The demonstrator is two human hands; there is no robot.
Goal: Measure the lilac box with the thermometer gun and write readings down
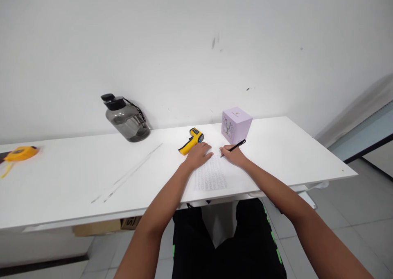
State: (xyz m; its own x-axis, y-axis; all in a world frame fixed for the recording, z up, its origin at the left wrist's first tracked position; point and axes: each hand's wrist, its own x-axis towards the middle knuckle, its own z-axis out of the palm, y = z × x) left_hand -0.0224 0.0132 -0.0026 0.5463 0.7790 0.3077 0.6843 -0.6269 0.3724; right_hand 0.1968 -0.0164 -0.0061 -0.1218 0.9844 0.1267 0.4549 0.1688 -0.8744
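Note:
A black pen (238,144) is gripped in my right hand (233,154), its tip down at the upper right of a white sheet of paper (211,176). Rows of small dark marks cover the lower part of that sheet. My left hand (198,155) lies flat at the sheet's upper left, fingers stretched out and holding nothing. Just beyond its fingers rests a yellow and black infrared thermometer gun (192,141) on its side. Close behind my right hand stands a lilac box (237,125) with a printed front.
A grey water bottle (127,119) with a black cap stands by the wall, left of the thermometer gun. An orange tool (21,153), blurred, lies at the far left of the white table (92,168). A cardboard box (98,227) sits under the table.

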